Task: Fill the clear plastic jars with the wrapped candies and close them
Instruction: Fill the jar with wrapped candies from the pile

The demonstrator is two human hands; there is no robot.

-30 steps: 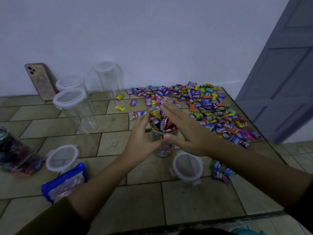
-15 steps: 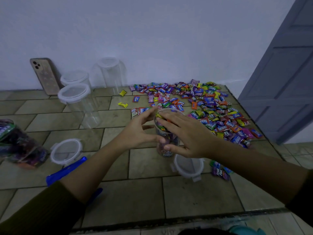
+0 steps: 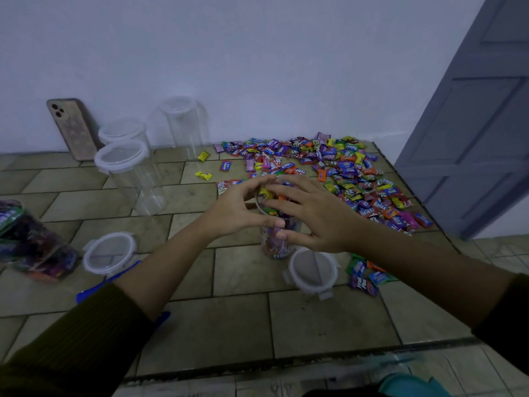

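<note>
1 clear candy jar point(image 3: 276, 245) stands upright at the middle of the tiled surface point(image 3: 229, 325), its mouth uncovered and wrapped candies point(image 3: 269, 194) packed up to the rim. We have our left hand point(image 3: 237, 209) cupped round its upper left side, fingers curved over to the rim and thumb lying across the near wall. Our right hand point(image 3: 317, 222) lies over the mouth with fingers nearly straight and spread on the top candies, its thumb against the jar's front just below the left thumb. Just beside the jar, to the near right, a loose lid point(image 3: 313, 270) lies flat, with a few stray candies point(image 3: 363, 277) next to it. The candy pile point(image 3: 343, 170) spreads behind and to the right, up to the wall. A 2nd lid point(image 3: 110, 253) lies well to the left, just beside a blue packet point(image 3: 106, 283). A filled jar point(image 3: 34, 247) sits at the left edge. 3 empty lidded jars point(image 3: 128, 173) stand near the back wall, beside a phone point(image 3: 73, 128) leaning on it.
</note>
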